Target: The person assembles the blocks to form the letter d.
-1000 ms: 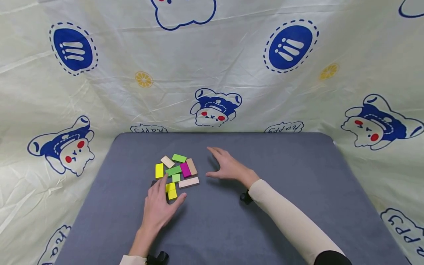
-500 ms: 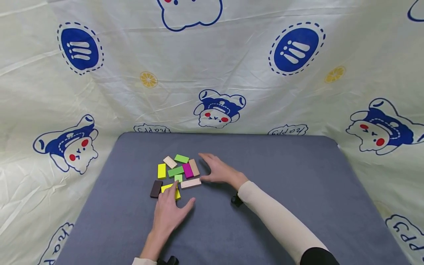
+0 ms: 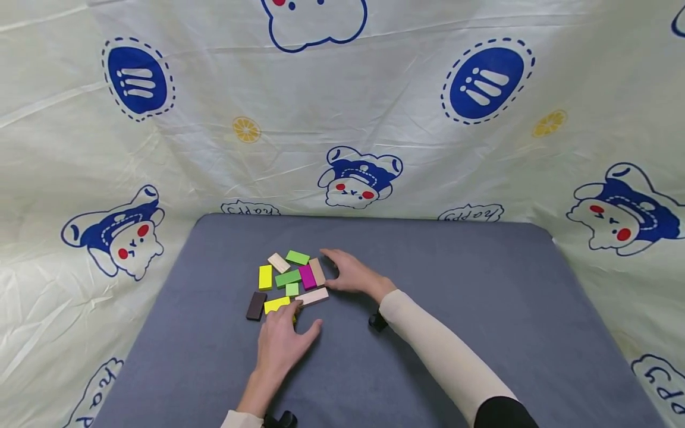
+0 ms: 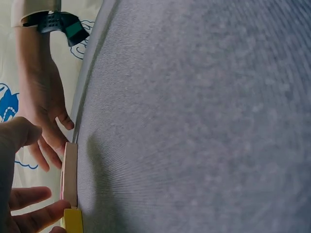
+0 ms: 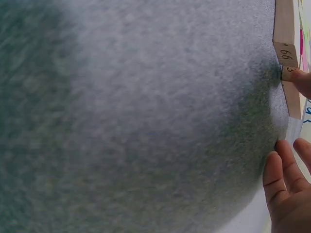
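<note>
Both hands (image 3: 282,342) (image 3: 353,274), fingers and thumbs spread apart, touch the coloured blocks (image 3: 289,278)

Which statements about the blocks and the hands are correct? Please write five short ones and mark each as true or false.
1. In the head view, the dark block is the leftmost block. True.
2. The magenta block is at the left end of the group. False: it lies toward the right, beside a tan block.
3. The left hand partly hides a yellow block in the head view. True.
4. The right hand holds a green block. False: it holds none.
5. The tabletop is grey. True.
</note>
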Available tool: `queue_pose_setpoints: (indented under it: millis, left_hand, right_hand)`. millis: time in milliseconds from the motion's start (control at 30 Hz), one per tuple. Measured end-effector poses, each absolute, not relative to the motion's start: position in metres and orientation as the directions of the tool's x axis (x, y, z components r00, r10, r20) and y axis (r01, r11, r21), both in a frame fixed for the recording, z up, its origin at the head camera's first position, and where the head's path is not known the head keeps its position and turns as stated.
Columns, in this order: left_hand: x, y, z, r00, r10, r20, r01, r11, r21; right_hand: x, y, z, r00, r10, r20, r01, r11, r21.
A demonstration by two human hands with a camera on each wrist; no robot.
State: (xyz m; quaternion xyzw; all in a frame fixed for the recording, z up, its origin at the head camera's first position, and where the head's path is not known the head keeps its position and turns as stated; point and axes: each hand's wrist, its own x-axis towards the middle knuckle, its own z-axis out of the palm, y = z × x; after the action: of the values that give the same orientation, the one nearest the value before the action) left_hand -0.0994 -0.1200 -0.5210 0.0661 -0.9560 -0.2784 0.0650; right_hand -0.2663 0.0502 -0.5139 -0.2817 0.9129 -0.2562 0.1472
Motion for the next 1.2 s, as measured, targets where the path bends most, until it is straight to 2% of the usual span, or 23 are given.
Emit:
queue_pose_setpoints:
  millis: [300,667,1000,1200]
  left_hand:
    - [-0.106,-0.116,-0.52,-0.981,-0.187,0.053,-0.135,0.853,0.504]
    - [-0.117,-0.114,-0.527,-0.975,-0.199,0.099,-0.126,0.863,0.489]
    - [-0.129,-0.102,-0.528,-0.967,-0.239,0.091,-0.163,0.851,0.5]
    - [-0.134,-0.098,-0.535,-0.951,-0.281,0.131,-0.188,0.86,0.475]
  right_hand:
    - [-0.265,0.046,-0.512,-0.768,-0.614,-0.183,-0.456,0.724,-0.518]
    - [-0.264,0.05,-0.513,-0.769,-0.615,-0.175,-0.463,0.724,-0.511]
    - [-0.261,0.083,-0.514,-0.834,-0.533,-0.142,-0.386,0.748,-0.54]
    - [-0.258,0.094,-0.516,-0.848,-0.509,-0.145,-0.344,0.738,-0.58]
